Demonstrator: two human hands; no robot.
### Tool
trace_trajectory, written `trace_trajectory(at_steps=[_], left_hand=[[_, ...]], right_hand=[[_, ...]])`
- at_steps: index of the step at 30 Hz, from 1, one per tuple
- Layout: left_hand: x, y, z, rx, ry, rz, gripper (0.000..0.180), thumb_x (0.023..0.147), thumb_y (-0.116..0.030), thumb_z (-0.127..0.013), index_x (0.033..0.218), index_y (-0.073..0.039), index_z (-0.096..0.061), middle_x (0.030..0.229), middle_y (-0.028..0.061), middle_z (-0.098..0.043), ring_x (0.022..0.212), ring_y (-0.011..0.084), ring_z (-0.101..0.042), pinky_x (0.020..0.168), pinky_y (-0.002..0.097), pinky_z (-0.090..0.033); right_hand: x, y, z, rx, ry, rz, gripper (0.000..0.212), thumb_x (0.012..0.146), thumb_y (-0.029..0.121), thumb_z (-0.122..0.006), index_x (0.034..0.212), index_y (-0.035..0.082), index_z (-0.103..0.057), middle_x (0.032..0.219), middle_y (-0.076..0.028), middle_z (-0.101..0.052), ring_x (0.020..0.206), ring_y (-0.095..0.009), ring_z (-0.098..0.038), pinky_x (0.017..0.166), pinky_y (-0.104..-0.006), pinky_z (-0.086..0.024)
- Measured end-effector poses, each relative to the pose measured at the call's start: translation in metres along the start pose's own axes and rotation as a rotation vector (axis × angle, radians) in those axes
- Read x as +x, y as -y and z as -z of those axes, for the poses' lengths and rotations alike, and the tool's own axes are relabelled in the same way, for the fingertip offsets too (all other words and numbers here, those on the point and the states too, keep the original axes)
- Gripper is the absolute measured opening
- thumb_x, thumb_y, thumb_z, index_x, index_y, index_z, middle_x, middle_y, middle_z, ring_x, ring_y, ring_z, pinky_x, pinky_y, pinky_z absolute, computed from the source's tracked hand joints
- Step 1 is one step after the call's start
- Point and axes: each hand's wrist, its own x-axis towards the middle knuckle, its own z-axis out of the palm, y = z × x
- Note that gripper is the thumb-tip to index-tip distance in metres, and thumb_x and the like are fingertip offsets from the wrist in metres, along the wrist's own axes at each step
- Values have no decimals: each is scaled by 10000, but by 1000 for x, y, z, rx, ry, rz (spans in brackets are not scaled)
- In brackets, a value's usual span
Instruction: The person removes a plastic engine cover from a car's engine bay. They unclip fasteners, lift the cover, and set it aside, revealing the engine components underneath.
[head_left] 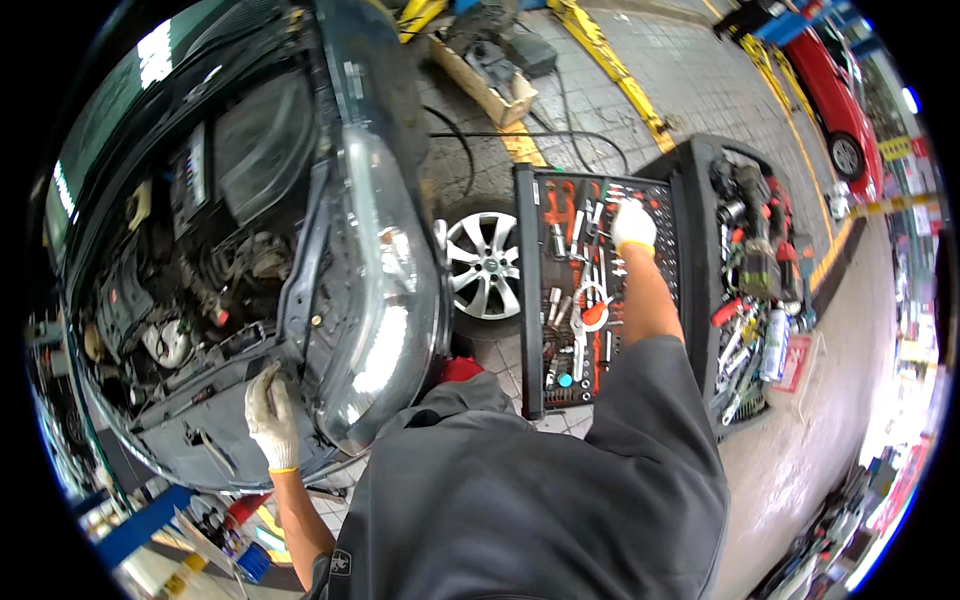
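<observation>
My left hand [271, 418], in a white knit glove with a yellow cuff, lies with its fingers extended on the dark front panel [215, 425] of a car's open engine bay. Nothing shows in its grasp. Reaching out to the right, my gloved right hand [633, 226] is over a pulled-out tool drawer [533, 300], at its far part among the small sockets. Its fingertips point down into the drawer, and I cannot make out whether they hold anything. Around it lie red-handled pliers [559, 208], wrenches, ratchets and an orange-and-white round piece [595, 314].
The car's headlight [370, 300] and a front wheel [485, 265] stand between my hands. Right of the drawer, the cart top [700, 270] carries power tools, loose wrenches [738, 350] and a spray can [774, 345]. A cardboard box [485, 85] and yellow lift arms [610, 70] are beyond.
</observation>
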Motion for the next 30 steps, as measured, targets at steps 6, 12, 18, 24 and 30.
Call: trace_trajectory(at_steps=[6,12,18,24,30], left_hand=[[5,-33,15,12,-66,-99,242,1004,-160,-702,1219,-80,-779,1235,139,-776,1194,352,-708,1078,453,-536],[13,-99,-19,-750,282,72,516,1103,-347,-613,1509,-31,-572,1476,202,-642,1302,325,-673,1144,429,-499],[18,-91,-12,-891,-10,261,439,1165,-371,-503,1466,-78,-631,1317,169,-741,1258,293,-705,1066,379,-548],[10,-14,19,-857,-218,553,297,1107,-243,-632,1317,-49,-712,1074,91,-778,957,235,-751,909,347,-591],[-15,57,-3,-299,-235,141,231,1042,-252,-675,1219,-133,-762,1139,136,-789,1034,337,-764,893,424,-600]], right_hand=[[-11,23,47,367,-146,-87,345,1008,242,-697,1284,38,-726,1249,-239,-758,1105,-441,-745,976,-533,-581],[-192,296,219,966,163,607,217,973,146,-778,1169,66,-730,1050,-103,-715,918,-226,-719,845,-378,-605],[-267,418,254,863,262,1182,346,957,163,-735,1291,86,-689,1190,-144,-707,1049,-375,-731,892,-449,-615],[-222,517,276,801,236,1320,354,1053,231,-630,1388,120,-665,1321,-170,-703,1153,-392,-732,1002,-476,-596],[-30,663,302,679,-307,1049,398,1020,224,-650,1407,136,-679,1312,-195,-731,1191,-414,-715,1042,-500,-577]])
